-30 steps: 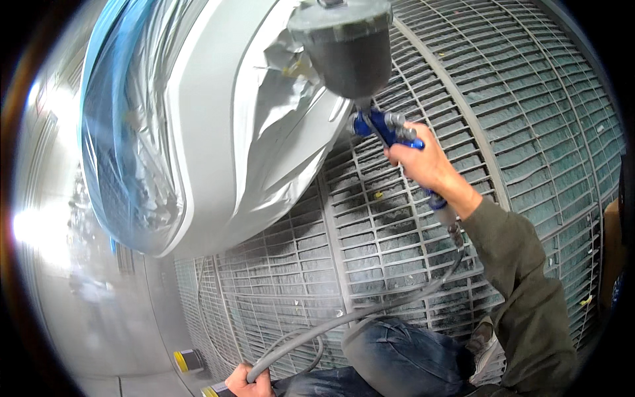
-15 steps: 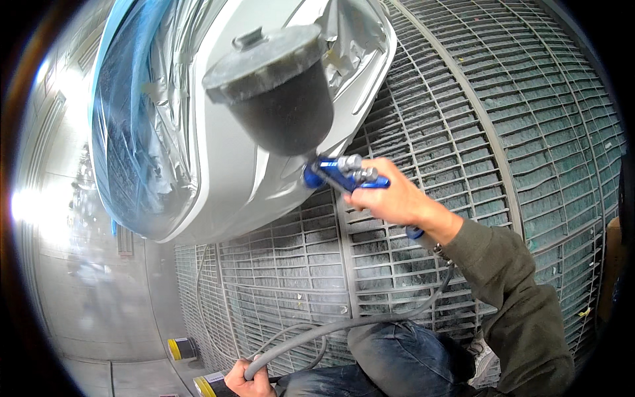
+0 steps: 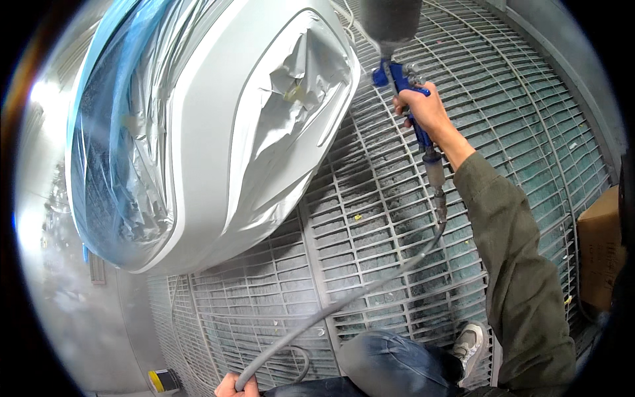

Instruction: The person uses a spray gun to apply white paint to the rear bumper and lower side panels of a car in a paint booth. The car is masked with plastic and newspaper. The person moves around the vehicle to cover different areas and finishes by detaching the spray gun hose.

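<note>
My right hand (image 3: 424,112) is wrapped round the grip of a blue spray gun (image 3: 397,78), held out at the upper middle. A dark paint cup (image 3: 391,23) sits on top of the gun, its upper part cut off by the picture's edge. From the gun's lower end a grey air hose (image 3: 350,298) curves down to the left. My left hand (image 3: 233,386) grips that hose at the bottom edge, partly out of the picture. Left of the gun, apart from it, stands a white vehicle body panel (image 3: 205,126) masked with silver sheeting (image 3: 304,79) and blue film (image 3: 109,152).
A metal grating floor (image 3: 370,251) spreads beneath me. At the right edge stands a cardboard box (image 3: 600,248). A dark can with a yellow band (image 3: 162,380) lies at the lower left. My bent knee (image 3: 397,364) and shoe (image 3: 471,347) show below.
My right hand has moved the spray gun up and right, away from the front of the panel. The panel now sits lower and further left in view. My left hand still holds the hose.
</note>
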Motion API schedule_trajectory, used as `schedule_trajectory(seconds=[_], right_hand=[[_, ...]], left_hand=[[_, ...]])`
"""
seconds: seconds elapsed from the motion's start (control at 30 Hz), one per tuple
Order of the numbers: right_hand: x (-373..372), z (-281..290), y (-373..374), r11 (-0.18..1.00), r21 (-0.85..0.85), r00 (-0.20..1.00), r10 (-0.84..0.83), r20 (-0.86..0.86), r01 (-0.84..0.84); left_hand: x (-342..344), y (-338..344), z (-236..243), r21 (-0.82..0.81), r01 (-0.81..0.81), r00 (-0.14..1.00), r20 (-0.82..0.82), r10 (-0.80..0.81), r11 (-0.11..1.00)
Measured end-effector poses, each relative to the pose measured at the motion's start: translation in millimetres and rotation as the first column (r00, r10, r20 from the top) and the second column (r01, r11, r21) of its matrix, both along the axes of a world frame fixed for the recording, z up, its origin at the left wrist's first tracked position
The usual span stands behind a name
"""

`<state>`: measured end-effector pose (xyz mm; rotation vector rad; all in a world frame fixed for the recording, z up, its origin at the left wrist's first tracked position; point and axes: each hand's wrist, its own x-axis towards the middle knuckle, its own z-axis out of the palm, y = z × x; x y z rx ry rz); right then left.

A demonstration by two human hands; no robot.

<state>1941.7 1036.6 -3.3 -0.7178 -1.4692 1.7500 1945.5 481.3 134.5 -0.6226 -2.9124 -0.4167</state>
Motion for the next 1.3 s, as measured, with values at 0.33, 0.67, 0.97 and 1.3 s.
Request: schedule_trajectory(seconds=[0.33, 0.67, 0.97, 1.3], right_hand=[[57.9, 40.0, -28.9, 0.979, -0.19, 0.997, -0.072, -0.007, 0.07], [100.9, 13.7, 77.5, 0.951, -0.308, 0.995, -0.049, -0.092, 0.019], [96.6, -123.6, 188.1, 0.767, -0.559, 0.946, 0.21, -0.247, -0.316], [63.7, -207.8, 174.7, 0.456, -0.626, 0.773, 0.409, -0.485, -0.633]], left_hand=[[-47.4, -9.3, -12.3, 0.225, 0.007, 1.0, 0.003, -0.008, 0.974], [-40.3, 53.3, -65.7, -0.025, 0.266, 0.951, -0.159, -0.266, 0.964], [34.3, 207.0, -98.3, -0.059, 0.077, 0.984, -0.155, -0.085, 0.995], [90.5, 345.0, -90.9, 0.507, -0.271, 0.902, -0.163, 0.4, 0.818]])
